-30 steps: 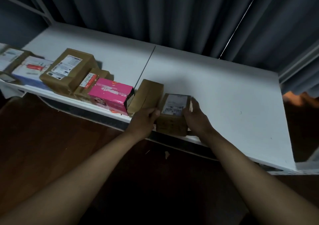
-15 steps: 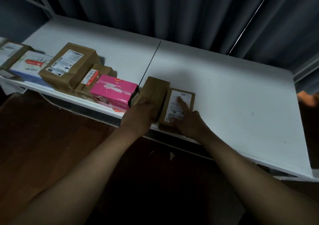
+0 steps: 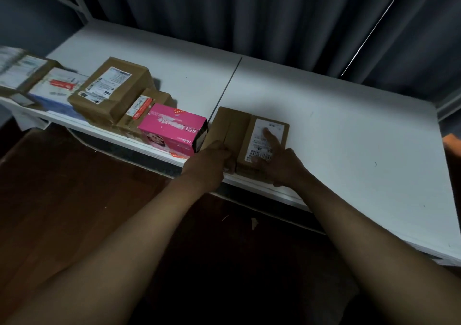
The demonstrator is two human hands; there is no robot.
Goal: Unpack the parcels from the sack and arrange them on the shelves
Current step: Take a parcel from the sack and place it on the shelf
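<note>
Parcel [image 3: 265, 141], a small stiff cardboard box, likely light, lies on the shelf [image 3: 349, 137] under the right hand's [image 3: 282, 165] flat, released fingers [image 3: 270, 136]; left hand [image 3: 212, 161] clenches beside it; best gripped by opposite side walls.

Pink box [image 3: 172, 130], brown parcels with white labels [image 3: 268, 137], white shelf [image 3: 349, 135], grey curtain [image 3: 249, 13]

Dim, cool-toned indoor view: the white shelf [image 3: 336, 130] is the brightest surface, lit from above, while the floor [image 3: 74, 200] below lies in deep shadow. Parcels at the far left edge [image 3: 27, 75] are smeared by motion blur. Wide-angle distortion bends the shelf's front edge.
</note>
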